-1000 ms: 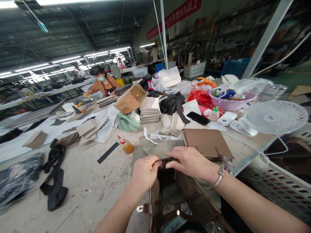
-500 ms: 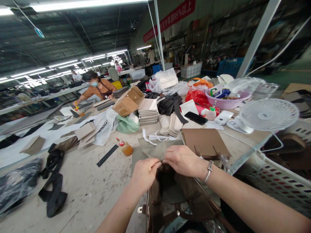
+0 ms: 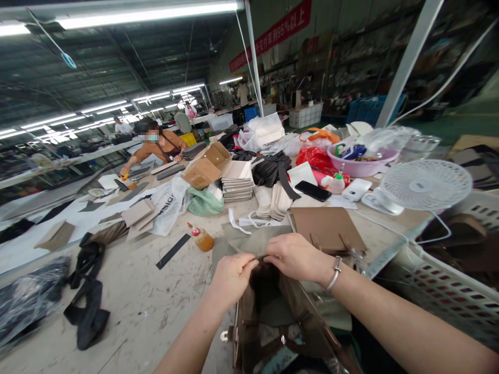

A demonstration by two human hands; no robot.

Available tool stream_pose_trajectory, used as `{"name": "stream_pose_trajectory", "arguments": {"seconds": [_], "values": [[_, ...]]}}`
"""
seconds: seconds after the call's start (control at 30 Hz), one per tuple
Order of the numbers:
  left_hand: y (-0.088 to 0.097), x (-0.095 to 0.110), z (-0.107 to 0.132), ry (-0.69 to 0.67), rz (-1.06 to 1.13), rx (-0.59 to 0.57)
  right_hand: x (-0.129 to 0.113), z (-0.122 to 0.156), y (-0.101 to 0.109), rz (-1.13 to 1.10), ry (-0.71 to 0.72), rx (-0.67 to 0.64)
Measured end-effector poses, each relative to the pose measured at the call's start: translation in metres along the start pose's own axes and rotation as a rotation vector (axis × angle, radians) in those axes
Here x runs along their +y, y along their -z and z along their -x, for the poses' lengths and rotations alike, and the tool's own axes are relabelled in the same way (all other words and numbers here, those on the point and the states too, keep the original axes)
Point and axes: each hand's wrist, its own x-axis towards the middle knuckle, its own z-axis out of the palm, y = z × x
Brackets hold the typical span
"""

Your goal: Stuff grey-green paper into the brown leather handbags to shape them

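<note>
My left hand (image 3: 231, 278) and my right hand (image 3: 297, 256) meet at the near edge of the worktable (image 3: 148, 306), both pinching the far rim of a brown bag (image 3: 273, 317) that stands open below them. The fingers of each hand are closed on the bag's edge, thumb tips almost touching. A silver bracelet sits on my right wrist. A grey-green fabric piece (image 3: 253, 240) lies just beyond my hands, and a flat brown panel (image 3: 327, 228) lies to its right.
A glue bottle (image 3: 201, 237) and a black strip (image 3: 173, 251) lie left of my hands. Stacks of cut pieces (image 3: 238, 181), a phone (image 3: 315, 190), a small white fan (image 3: 424, 185) and a pink basin (image 3: 362, 161) crowd the far side. Black straps (image 3: 88, 291) lie at left. Another person (image 3: 156, 145) works further down.
My hands have stayed pinched on the bag's rim and shifted only slightly. The person down the table has leaned further left.
</note>
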Motion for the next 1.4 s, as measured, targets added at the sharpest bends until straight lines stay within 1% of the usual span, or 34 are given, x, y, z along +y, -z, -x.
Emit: {"name": "stream_pose_trajectory", "arguments": {"seconds": [0.13,0.17,0.23,0.33,0.53,0.67,0.77,0.87,1.0,1.1,1.23,1.4], "values": [[0.007,-0.003,-0.001,-0.011,0.122,-0.100,0.003,0.000,-0.003,0.016,0.007,0.020],[0.008,-0.004,0.000,-0.001,0.147,-0.095,0.004,0.000,-0.003,0.015,0.007,0.021],[0.007,-0.005,0.000,0.037,0.154,-0.042,0.005,0.001,-0.003,0.010,0.003,0.020],[0.002,-0.005,0.000,0.064,0.107,0.034,0.007,0.002,-0.001,0.005,-0.006,0.012],[-0.003,0.003,0.000,0.046,-0.061,0.092,0.008,0.006,0.008,-0.068,-0.033,-0.007],[-0.004,0.005,-0.001,0.058,-0.122,0.083,-0.001,0.004,0.012,-0.069,-0.019,0.032],[-0.007,0.003,-0.003,0.065,-0.189,0.065,-0.008,-0.004,0.009,0.012,-0.031,-0.014],[-0.007,0.000,-0.004,0.062,-0.226,0.042,-0.011,-0.009,0.004,0.063,-0.021,-0.012],[-0.001,0.000,-0.002,0.032,-0.217,0.022,-0.010,-0.009,0.003,0.072,-0.035,0.009],[0.002,0.003,-0.002,0.008,-0.269,0.028,-0.006,-0.006,0.004,0.069,-0.052,0.016],[0.000,0.011,-0.001,-0.044,-0.268,0.053,-0.002,0.001,0.007,0.050,-0.061,0.002],[-0.002,0.014,0.000,-0.076,-0.236,0.020,-0.002,0.006,0.012,0.009,-0.018,-0.032]]}}
